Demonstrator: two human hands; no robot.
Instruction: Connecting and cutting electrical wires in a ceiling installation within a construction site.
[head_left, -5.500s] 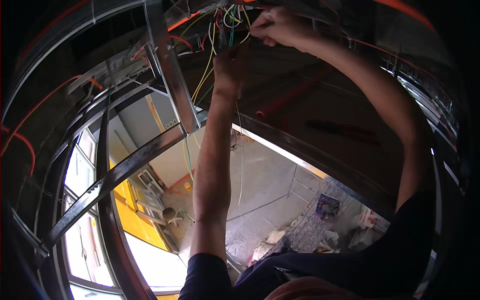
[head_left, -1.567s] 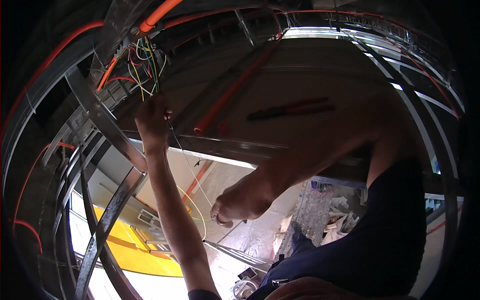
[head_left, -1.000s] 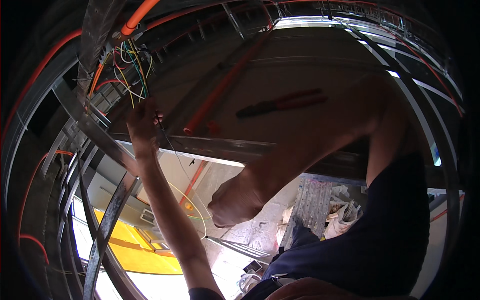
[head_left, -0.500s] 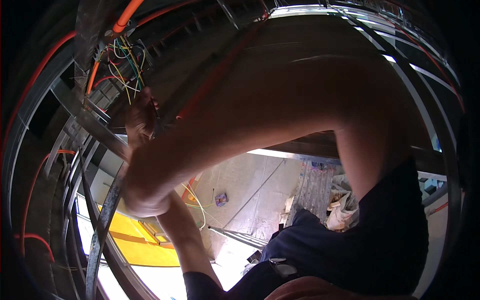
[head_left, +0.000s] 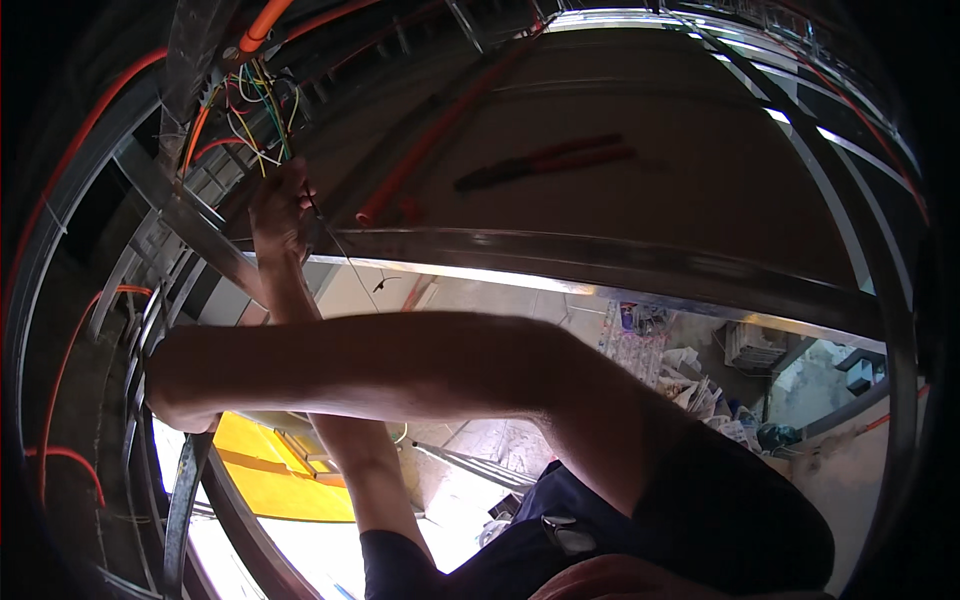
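My left hand (head_left: 282,215) is raised at the upper left, its fingers closed around the lower ends of a bundle of thin coloured wires (head_left: 268,105). A thin dark strand (head_left: 345,258) trails down from beside these fingers. My right arm crosses in front of my left forearm, and my right hand (head_left: 185,378) is wrapped over a grey metal bar (head_left: 190,460) at the left; most of its fingers are hidden. Pliers with red handles (head_left: 580,152) lie on a dark brown panel (head_left: 690,200), away from both hands.
An orange conduit (head_left: 262,28) ends above the wires. A red tube (head_left: 420,160) lies along the panel. Metal framing (head_left: 600,262) surrounds me. Far below are a yellow surface (head_left: 270,480), a striped metal ladder-like piece (head_left: 470,462) and cluttered bags (head_left: 690,375).
My right arm has swung down and left off the panel, uncovering the pliers. The right hand has moved from beside my left forearm onto the metal bar. My left hand stays at the wires.
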